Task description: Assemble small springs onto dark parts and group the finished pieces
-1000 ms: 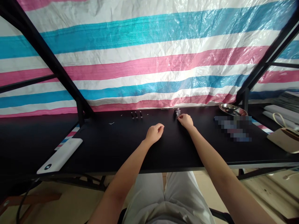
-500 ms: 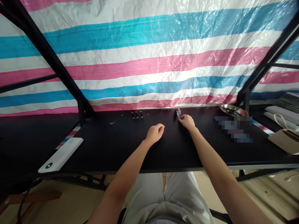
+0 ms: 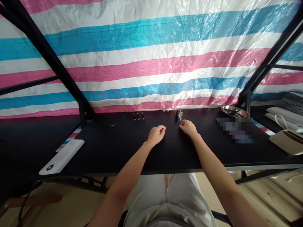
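My left hand [image 3: 156,134] rests on the black tabletop [image 3: 113,145] with its fingers curled closed; whatever may be in them is hidden. To its right, my right hand [image 3: 188,127] has thumb and fingers pinched together, and I cannot make out anything between them. Just beyond the right fingertips lies a small heap of clear plastic pieces [image 3: 180,115], with a small black piece [image 3: 176,116] at its left. A row of tiny silvery parts [image 3: 166,111] sits along the back edge. Farther left stand three short black cylinders with pale ends [image 3: 138,116].
A white oblong device [image 3: 62,157] lies at the left. Toward the right are a round metal tray [image 3: 234,111], a blurred-out patch [image 3: 235,130] and a beige bag [image 3: 286,142]. A thin white scrap [image 3: 113,125] lies left of the cylinders. Striped sheeting [image 3: 151,69] hangs behind.
My right hand has drawn back slightly toward me, away from the clear plastic pieces. The left hand stays about where it was. The view has shifted a little.
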Motion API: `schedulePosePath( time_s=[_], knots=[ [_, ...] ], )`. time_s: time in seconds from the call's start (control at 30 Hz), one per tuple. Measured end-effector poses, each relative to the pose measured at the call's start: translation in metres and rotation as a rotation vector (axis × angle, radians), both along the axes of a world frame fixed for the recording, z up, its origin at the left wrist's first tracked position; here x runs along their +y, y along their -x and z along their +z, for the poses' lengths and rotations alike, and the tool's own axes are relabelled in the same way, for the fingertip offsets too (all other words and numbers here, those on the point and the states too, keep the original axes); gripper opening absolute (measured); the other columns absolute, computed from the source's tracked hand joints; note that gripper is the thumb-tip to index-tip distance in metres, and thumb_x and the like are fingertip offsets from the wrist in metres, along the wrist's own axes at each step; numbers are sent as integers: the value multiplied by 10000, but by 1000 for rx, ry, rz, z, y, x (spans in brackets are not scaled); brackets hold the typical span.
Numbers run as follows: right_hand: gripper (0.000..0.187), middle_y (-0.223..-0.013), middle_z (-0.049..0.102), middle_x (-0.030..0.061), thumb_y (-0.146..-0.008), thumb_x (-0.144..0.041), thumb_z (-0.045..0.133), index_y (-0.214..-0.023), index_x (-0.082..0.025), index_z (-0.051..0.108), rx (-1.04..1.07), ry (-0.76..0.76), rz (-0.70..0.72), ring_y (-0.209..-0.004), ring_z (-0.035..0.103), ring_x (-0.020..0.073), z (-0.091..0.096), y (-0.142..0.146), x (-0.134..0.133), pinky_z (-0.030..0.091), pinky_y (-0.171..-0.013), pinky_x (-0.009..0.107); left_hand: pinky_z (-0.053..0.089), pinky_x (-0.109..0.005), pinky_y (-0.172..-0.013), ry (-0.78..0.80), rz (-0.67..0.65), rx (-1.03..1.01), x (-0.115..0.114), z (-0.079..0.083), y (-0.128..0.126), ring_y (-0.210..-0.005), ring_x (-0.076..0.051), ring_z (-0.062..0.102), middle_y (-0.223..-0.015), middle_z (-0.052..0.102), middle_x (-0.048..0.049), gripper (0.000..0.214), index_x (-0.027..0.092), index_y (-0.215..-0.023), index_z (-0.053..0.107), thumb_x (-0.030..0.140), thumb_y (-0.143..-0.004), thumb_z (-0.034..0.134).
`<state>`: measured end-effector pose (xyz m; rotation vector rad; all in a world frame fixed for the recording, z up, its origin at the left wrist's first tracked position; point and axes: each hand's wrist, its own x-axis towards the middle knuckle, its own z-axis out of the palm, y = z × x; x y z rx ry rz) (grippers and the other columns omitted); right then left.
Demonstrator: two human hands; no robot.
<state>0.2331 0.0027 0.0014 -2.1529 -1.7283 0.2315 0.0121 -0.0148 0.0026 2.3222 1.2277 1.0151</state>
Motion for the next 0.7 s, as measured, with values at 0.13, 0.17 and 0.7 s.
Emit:
schedulePosePath(
  time_s=[0.13,0.17,0.7],
  knots=[
    [120,-789,659,31,-745,-258,529,-782,-204,630,24,-32,141,-734,595,154,-1,6,-6,390,-619,219,308,-198,-524,3,4,3,0,1,0,-472,-81,423,-534,503,27,233,187,-841,634,293,-851,427],
    [115,-776,657,21,-747,-263,531,-782,-208,626,36,-40,175,-719,590,145,-1,7,-7,386,-616,214,310,-198,-525,0,4,4,0,1,0,-473,-81,425,-535,505,26,234,187,-840,635,294,-851,427],
    [113,-769,653,2,-765,-297,544,-791,-214,615,67,-60,237,-714,584,133,-1,8,-8,368,-606,206,327,-198,-533,-8,18,44,-1,2,0,-492,-86,476,-569,561,16,230,188,-855,634,284,-855,425]
  ],
)
